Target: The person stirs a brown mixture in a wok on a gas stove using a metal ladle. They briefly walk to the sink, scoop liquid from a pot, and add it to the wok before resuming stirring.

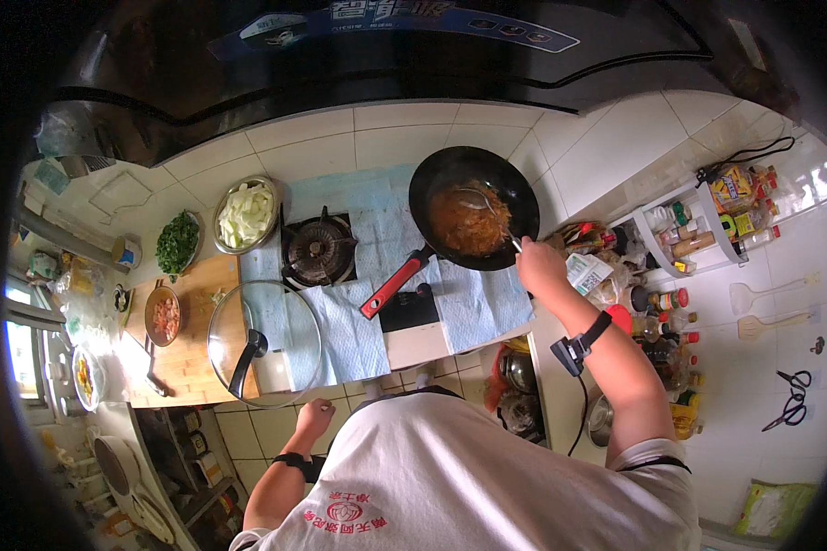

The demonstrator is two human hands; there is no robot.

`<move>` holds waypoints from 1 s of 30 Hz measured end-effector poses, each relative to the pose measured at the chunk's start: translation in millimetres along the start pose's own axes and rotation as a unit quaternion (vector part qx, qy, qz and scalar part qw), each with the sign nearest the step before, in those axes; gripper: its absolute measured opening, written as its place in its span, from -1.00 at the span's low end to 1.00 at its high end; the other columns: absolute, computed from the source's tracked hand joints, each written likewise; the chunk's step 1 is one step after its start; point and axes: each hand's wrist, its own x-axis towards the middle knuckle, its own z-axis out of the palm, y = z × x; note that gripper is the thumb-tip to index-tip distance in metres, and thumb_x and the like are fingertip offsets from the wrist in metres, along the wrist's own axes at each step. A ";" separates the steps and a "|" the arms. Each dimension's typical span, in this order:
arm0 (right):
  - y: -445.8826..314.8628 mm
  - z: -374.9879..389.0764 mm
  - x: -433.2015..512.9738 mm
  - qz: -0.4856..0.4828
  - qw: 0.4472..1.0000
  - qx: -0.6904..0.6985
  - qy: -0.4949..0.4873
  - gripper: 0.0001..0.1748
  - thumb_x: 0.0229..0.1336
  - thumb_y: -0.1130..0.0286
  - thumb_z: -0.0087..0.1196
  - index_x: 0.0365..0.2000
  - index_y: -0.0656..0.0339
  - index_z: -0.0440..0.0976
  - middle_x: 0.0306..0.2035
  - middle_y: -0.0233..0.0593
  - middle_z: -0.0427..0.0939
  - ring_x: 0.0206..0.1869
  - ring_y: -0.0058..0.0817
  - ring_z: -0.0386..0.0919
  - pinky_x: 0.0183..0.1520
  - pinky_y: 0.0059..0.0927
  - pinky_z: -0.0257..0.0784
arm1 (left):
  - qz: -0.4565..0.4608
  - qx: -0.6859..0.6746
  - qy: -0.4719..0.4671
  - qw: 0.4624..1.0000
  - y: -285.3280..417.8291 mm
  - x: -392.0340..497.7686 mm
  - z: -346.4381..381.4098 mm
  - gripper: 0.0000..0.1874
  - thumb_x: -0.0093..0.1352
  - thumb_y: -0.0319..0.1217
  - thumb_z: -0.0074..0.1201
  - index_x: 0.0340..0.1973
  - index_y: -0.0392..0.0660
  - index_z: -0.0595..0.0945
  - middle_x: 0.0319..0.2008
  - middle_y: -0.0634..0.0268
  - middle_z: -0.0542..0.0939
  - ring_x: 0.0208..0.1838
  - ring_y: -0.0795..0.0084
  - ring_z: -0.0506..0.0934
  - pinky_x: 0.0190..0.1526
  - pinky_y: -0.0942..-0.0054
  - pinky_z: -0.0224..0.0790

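My right hand (543,267) grips the handle of a metal ladle (480,199). The ladle's bowl rests among reddish-brown food in sauce (463,224), inside a black wok (525,206). The wok sits at the right of the stove, its red handle (394,284) angled toward me. My left hand (315,417) hangs before the counter's front edge, fingers curled, with no object visible in it. Above and left of it, a glass lid (251,359) with a black handle overlaps the cutting board's right edge. A bare gas burner (318,249) stands left of the wok.
The wooden cutting board (203,365) carries a cleaver (138,357) and a bowl of diced pink pieces (165,319). Behind are leafy greens (177,239) and sliced pale vegetables (247,212). Blue sheets (338,334) cover the stove. Bottles (668,299) line the right; a range hood (400,62) hangs overhead.
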 end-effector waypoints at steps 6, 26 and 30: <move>5.4 -3.3 -8.4 0.069 0.994 0.075 -0.033 -0.63 0.19 0.21 0.13 -0.27 0.39 0.59 -0.26 0.17 0.66 -0.12 0.13 0.64 -0.05 0.08 0.54 | 0.000 0.001 -0.015 1.000 5.0 1.4 -1.3 -0.61 0.32 -0.12 0.18 -0.08 -0.12 0.74 -0.14 -0.04 0.72 -0.01 -0.02 0.67 0.06 0.14 0.51; 6.2 32.1 -60.2 0.053 0.996 0.065 -0.037 -0.63 0.30 0.26 0.00 -0.06 0.35 0.51 -0.37 0.13 0.64 -0.24 0.08 0.65 -0.16 0.05 0.55 | 0.042 0.023 -0.051 0.998 42.2 27.9 -2.9 -0.60 0.32 -0.11 0.18 -0.05 -0.07 0.74 -0.15 -0.03 0.73 -0.02 -0.01 0.68 0.05 0.13 0.52; 2.6 30.9 -52.0 0.047 0.997 0.056 -0.010 -0.62 0.34 0.29 -0.05 -0.04 0.40 0.49 -0.39 0.11 0.65 -0.29 0.05 0.66 -0.25 0.02 0.57 | 0.053 0.036 -0.055 0.996 52.3 20.8 -6.0 -0.60 0.32 -0.11 0.18 -0.05 -0.06 0.74 -0.15 -0.02 0.73 -0.03 0.00 0.68 0.05 0.15 0.52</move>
